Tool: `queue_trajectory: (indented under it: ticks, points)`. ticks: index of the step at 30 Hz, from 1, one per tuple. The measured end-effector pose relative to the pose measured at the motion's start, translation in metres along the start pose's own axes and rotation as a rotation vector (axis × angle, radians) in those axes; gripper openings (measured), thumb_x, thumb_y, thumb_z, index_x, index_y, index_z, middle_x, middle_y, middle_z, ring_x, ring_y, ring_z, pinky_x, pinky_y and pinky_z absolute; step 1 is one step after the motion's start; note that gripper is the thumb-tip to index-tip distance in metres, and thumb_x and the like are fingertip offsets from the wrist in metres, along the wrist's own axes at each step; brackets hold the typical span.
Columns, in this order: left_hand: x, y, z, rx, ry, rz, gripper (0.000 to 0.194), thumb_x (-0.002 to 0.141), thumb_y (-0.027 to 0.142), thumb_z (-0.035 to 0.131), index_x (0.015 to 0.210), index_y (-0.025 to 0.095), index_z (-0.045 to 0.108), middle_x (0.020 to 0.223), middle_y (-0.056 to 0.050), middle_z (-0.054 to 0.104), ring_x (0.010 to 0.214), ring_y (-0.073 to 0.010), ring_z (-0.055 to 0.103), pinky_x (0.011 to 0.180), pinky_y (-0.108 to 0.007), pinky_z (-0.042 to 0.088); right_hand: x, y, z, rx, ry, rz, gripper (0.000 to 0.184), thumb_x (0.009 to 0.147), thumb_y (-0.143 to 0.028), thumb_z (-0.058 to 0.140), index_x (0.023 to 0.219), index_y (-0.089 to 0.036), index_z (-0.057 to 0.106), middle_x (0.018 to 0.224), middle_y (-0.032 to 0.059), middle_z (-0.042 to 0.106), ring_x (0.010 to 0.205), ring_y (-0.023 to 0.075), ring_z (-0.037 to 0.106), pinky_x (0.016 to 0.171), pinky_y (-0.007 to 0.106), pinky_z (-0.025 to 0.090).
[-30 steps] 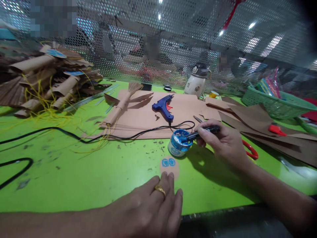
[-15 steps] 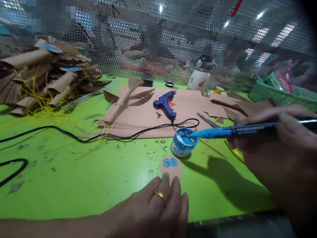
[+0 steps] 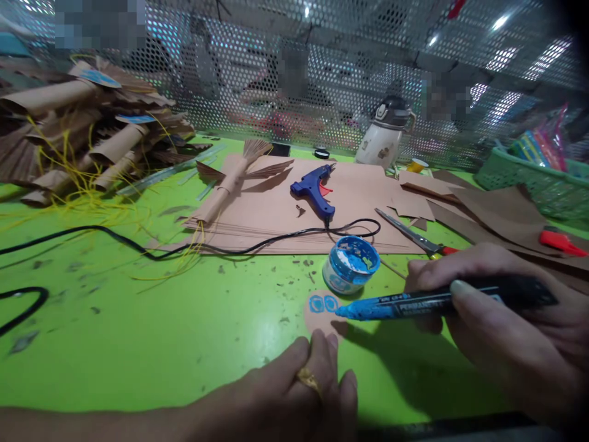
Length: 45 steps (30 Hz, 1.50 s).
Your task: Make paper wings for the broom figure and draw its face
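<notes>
My right hand (image 3: 515, 337) grips a black permanent marker (image 3: 409, 304) whose front end is coated in blue paint. The marker's tip is at the right side of a small round piece of brown paper (image 3: 316, 323), beside two blue painted eye-like shapes. Whether the tip touches the paper, I cannot tell. My left hand (image 3: 289, 390), wearing a gold ring, lies with its fingers stretched out and their tips on the disc's lower edge. Just behind the disc stands an open jar of blue paint (image 3: 343, 277), with paint smeared over its rim.
A blue glue gun (image 3: 313, 191) and a rolled paper figure (image 3: 225, 189) lie on brown sheets (image 3: 269, 215). Its black cord (image 3: 248, 250) crosses the green table. Scissors (image 3: 405, 230) lie right, a green basket (image 3: 519, 184) behind. Paper figures (image 3: 55, 98) pile up left.
The marker has moved from the paint jar down to the paper disc, in my right hand. My left hand stays on the disc. The view has shifted slightly, showing the scissors more fully.
</notes>
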State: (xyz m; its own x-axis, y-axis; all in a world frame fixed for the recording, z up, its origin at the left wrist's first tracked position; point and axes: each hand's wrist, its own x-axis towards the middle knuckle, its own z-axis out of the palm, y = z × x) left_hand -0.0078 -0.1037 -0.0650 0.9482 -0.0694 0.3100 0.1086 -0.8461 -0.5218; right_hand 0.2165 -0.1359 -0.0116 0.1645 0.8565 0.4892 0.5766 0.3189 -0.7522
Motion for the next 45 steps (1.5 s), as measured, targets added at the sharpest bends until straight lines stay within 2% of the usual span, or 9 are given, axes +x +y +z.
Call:
queue_trajectory:
  ticks: [3, 8, 13, 18, 21, 23, 26, 30, 45]
  points:
    - [-0.001, 0.0, 0.005, 0.028, 0.045, 0.0, 0.028, 0.087, 0.024, 0.052, 0.112, 0.013, 0.055, 0.102, -0.012, 0.068, 0.101, -0.0242, 0.059, 0.084, -0.037, 0.042, 0.001, -0.002, 0.0, -0.084, -0.037, 0.006, 0.009, 0.083, -0.029, 0.057, 0.078, -0.028, 0.064, 0.071, -0.0004, 0.065, 0.053, 0.012, 0.056, 0.044, 0.026, 0.04]
    - [0.0, 0.004, 0.004, 0.039, 0.059, -0.031, 0.027, 0.085, 0.029, 0.055, 0.109, 0.015, 0.057, 0.099, -0.011, 0.069, 0.099, -0.025, 0.059, 0.084, -0.039, 0.04, 0.005, 0.001, -0.002, -0.204, -0.063, -0.16, 0.008, 0.081, -0.025, 0.056, 0.078, -0.027, 0.063, 0.063, -0.004, 0.061, 0.048, 0.008, 0.051, 0.042, 0.019, 0.041]
    - [0.001, 0.005, 0.004, 0.041, 0.062, -0.066, 0.025, 0.085, 0.028, 0.055, 0.106, 0.016, 0.058, 0.099, -0.01, 0.069, 0.098, -0.0257, 0.059, 0.086, -0.043, 0.039, 0.003, 0.005, 0.001, -0.29, -0.037, -0.237, 0.008, 0.081, -0.028, 0.055, 0.079, -0.027, 0.063, 0.068, -0.0036, 0.066, 0.056, 0.0096, 0.06, 0.049, 0.017, 0.048]
    - [0.001, 0.003, 0.005, 0.08, 0.061, -0.046, 0.024, 0.085, 0.027, 0.054, 0.107, 0.017, 0.058, 0.102, -0.01, 0.068, 0.101, -0.025, 0.059, 0.086, -0.042, 0.04, -0.001, 0.005, 0.001, -0.255, -0.042, -0.186, 0.007, 0.08, -0.028, 0.056, 0.08, -0.03, 0.063, 0.072, -0.0024, 0.068, 0.065, 0.0142, 0.065, 0.049, 0.021, 0.049]
    - [0.0, 0.004, 0.005, 0.11, 0.062, -0.047, 0.027, 0.088, 0.03, 0.051, 0.111, 0.017, 0.056, 0.103, -0.01, 0.068, 0.101, -0.0257, 0.059, 0.086, -0.043, 0.041, -0.001, 0.002, -0.001, -0.215, -0.026, -0.112, 0.007, 0.079, -0.027, 0.057, 0.08, -0.029, 0.063, 0.072, -0.0024, 0.067, 0.06, 0.0134, 0.062, 0.05, 0.023, 0.048]
    - [-0.001, 0.005, 0.005, 0.121, 0.055, -0.027, 0.03, 0.089, 0.031, 0.049, 0.115, 0.017, 0.055, 0.104, -0.01, 0.068, 0.101, -0.0256, 0.06, 0.085, -0.043, 0.041, -0.001, 0.002, -0.002, -0.21, -0.034, -0.13, 0.007, 0.079, -0.026, 0.057, 0.08, -0.028, 0.063, 0.07, -0.003, 0.066, 0.056, 0.0118, 0.06, 0.049, 0.022, 0.048]
    - [-0.001, 0.007, 0.002, 0.09, -0.01, -0.002, 0.032, 0.089, 0.03, 0.048, 0.118, 0.017, 0.052, 0.106, -0.01, 0.067, 0.103, -0.0247, 0.059, 0.088, -0.043, 0.041, 0.0, 0.003, -0.001, -0.224, -0.061, -0.2, 0.008, 0.08, -0.024, 0.056, 0.08, -0.028, 0.063, 0.07, -0.0036, 0.066, 0.057, 0.0104, 0.061, 0.05, 0.018, 0.048]
    - [0.0, 0.008, -0.005, 0.069, -0.118, -0.013, 0.035, 0.09, 0.029, 0.046, 0.122, 0.016, 0.05, 0.111, -0.011, 0.065, 0.108, -0.0251, 0.056, 0.09, -0.044, 0.041, -0.001, 0.007, 0.003, -0.198, -0.093, -0.196, 0.007, 0.082, -0.026, 0.056, 0.083, -0.028, 0.062, 0.076, -0.0035, 0.069, 0.065, 0.0104, 0.064, 0.053, 0.016, 0.049]
    - [0.002, 0.006, 0.0, 0.044, -0.066, -0.04, 0.03, 0.087, 0.029, 0.05, 0.114, 0.016, 0.055, 0.106, -0.01, 0.066, 0.1, -0.0254, 0.059, 0.09, -0.045, 0.04, 0.001, 0.008, 0.004, -0.238, -0.1, -0.195, 0.007, 0.079, -0.028, 0.058, 0.084, -0.029, 0.063, 0.076, -0.0038, 0.07, 0.065, 0.0119, 0.067, 0.05, 0.016, 0.052]
